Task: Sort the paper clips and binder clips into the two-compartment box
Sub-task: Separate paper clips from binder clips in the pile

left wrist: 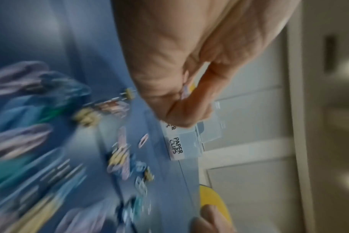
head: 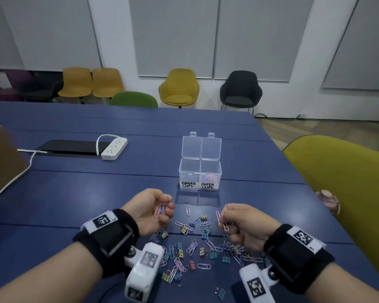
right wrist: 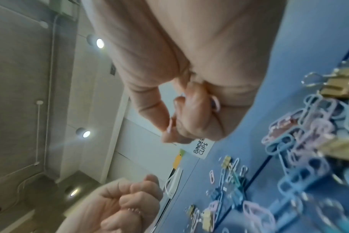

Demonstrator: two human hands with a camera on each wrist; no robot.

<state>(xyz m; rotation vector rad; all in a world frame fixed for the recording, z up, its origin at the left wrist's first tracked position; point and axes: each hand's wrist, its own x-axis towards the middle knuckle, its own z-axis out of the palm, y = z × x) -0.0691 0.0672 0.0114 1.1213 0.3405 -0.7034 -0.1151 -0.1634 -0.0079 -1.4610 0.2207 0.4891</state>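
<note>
A clear two-compartment box (head: 200, 174) stands open on the blue table, labelled BINDER CLIPS on the left and PAPER CLIPS on the right. Pastel paper clips lie in its right compartment (head: 209, 178); the left one looks empty. A scatter of paper clips and small binder clips (head: 195, 248) covers the table in front of the box. My left hand (head: 157, 212) hovers left of the scatter, fingers curled round a few paper clips (head: 161, 210). My right hand (head: 232, 224) hovers to the right, pinching pink paper clips (head: 221, 221). In the wrist views the box labels (left wrist: 176, 147) (right wrist: 200, 149) show beyond the curled fingers.
A white power strip (head: 114, 148) and a black flat device (head: 70, 147) lie at the far left of the table. A brown cardboard box (head: 0, 158) stands at the left edge. A yellow chair (head: 346, 182) is close on the right; more chairs line the wall.
</note>
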